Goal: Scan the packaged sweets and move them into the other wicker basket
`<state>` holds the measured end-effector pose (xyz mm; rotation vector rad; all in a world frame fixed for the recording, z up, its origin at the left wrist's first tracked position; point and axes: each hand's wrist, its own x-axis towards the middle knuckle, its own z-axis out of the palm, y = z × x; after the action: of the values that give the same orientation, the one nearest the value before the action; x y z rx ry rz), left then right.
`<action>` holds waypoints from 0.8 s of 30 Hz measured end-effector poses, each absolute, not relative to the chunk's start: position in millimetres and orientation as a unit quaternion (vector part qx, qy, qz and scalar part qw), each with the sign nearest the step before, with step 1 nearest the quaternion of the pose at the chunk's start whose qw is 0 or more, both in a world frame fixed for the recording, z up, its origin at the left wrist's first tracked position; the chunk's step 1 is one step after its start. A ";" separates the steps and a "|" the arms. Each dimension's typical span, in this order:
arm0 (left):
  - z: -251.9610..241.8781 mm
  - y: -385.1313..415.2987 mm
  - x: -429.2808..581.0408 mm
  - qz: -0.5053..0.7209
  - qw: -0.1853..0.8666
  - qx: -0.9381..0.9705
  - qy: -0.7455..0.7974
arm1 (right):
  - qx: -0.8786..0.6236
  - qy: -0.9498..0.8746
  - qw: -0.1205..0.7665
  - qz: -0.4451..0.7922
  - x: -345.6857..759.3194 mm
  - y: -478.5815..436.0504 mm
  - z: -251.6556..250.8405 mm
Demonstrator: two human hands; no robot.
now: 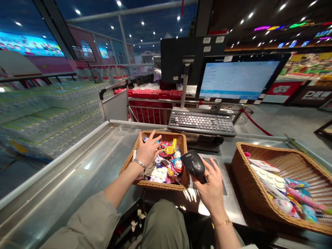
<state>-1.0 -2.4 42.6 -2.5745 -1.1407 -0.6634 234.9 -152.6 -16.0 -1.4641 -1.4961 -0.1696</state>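
The left hand rests open, fingers spread, on brightly coloured packaged confectionery inside a rectangular woven-wicker basket. The right hand, apart from it, is closed on a black plastic handheld barcode scanner, whose nose points up and left over the basket's right rim. The basket's long axis runs across the stainless-steel checkout counter, and the contents lie nearer the left hand; a second wicker basket stands tilted to the right.
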 end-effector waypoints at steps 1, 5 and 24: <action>44.0 -4.7 3.4 -0.240 0.127 -0.881 -0.387 | -0.605 -0.615 0.501 -0.072 235.7 -153.3 -15.6; 49.1 -12.1 19.8 -0.276 0.135 -0.878 -0.367 | -0.607 -0.604 0.511 -0.077 238.4 -155.8 -13.9; 51.9 -18.1 57.7 -0.318 0.191 -0.872 -0.320 | -0.609 -0.603 0.506 -0.104 252.4 -166.8 -5.9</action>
<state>57.7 -18.1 51.9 -2.4491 -0.8997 -0.8931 252.4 -166.8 -5.9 -1.4684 -1.4537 -0.2520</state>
